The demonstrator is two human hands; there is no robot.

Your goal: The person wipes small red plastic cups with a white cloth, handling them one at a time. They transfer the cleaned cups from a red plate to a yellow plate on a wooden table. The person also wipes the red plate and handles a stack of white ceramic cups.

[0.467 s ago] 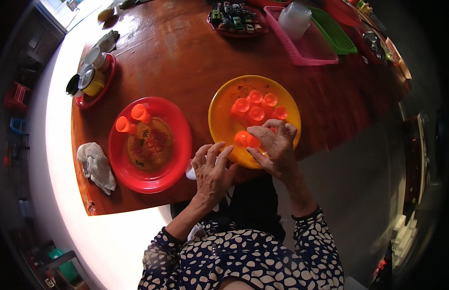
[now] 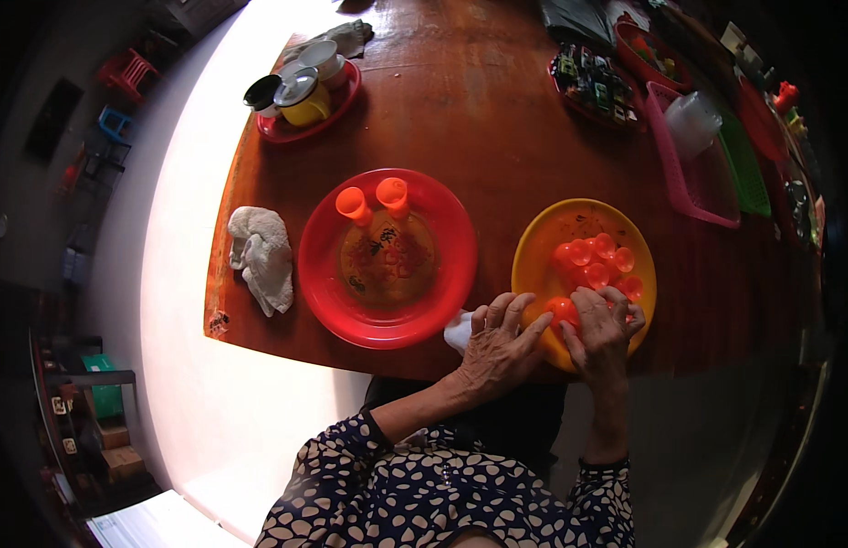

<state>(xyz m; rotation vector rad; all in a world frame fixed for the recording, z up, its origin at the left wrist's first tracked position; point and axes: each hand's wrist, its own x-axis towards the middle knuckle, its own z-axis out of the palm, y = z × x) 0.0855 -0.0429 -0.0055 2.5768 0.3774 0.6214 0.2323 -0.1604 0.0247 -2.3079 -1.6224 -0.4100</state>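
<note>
At the yellow plate [image 2: 531, 239], my right hand [image 2: 607, 333] is closed around a small orange plastic cup [image 2: 562, 311], partly hidden by the fingers. Beside it, my left hand [image 2: 502, 345] reaches over the plate's near-left rim, fingers stretched and apart, its fingertips close to that cup. Several more orange cups [image 2: 597, 274] lie clustered on the yellow plate, beyond my right hand. To the left, a larger red plate [image 2: 456, 265] carries two orange cups [image 2: 392, 195] near its far edge, their mouths facing up.
A crumpled cloth [image 2: 264, 265] lies left of the red plate; something white [image 2: 458, 331] peeks out beside my left hand. A red tray [image 2: 346, 99] with mugs stands far left. Far right are a dish of toy cars [image 2: 597, 87] and a pink basket [image 2: 693, 196] holding clear plastic containers [image 2: 693, 126].
The whole view has swung left, so the table and plates appear farther right. My left hand has come closer to my right hand and the cup it holds.
</note>
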